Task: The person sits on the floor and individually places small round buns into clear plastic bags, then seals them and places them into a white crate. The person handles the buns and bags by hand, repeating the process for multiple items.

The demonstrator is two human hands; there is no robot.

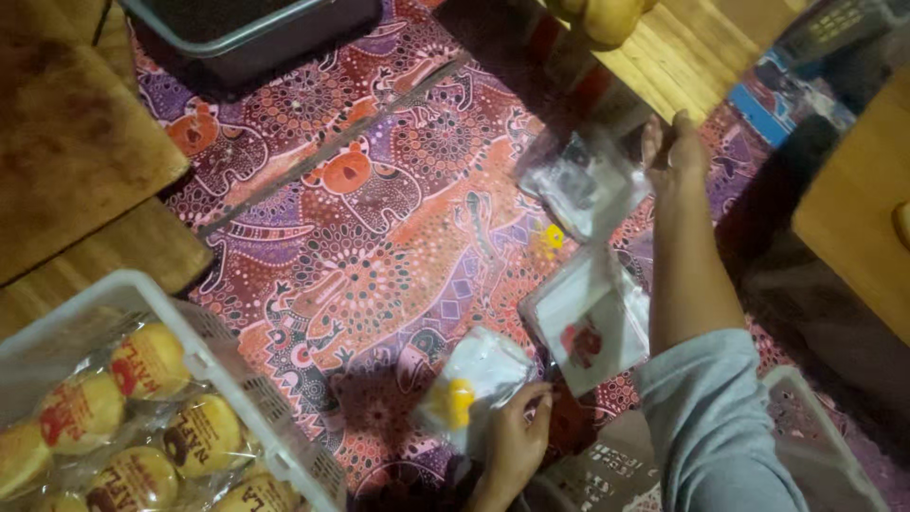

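Two hands work: left hand (517,441) pinches a clear bag (474,384); right hand (675,152) grips another bag (580,180); hold corners firmly.

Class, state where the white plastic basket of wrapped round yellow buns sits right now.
In the head view, the white plastic basket sits at the lower left on the patterned red cloth, left of the left hand holding a clear plastic bag.

I see a patterned floor covering (379,237) in red, purple and orange, printed with animal figures. Left of it lie wooden boards (76,142). Beyond its far edge stands a dark bin (256,33). To its right is pale wooden furniture (853,218). Lighting is dim.
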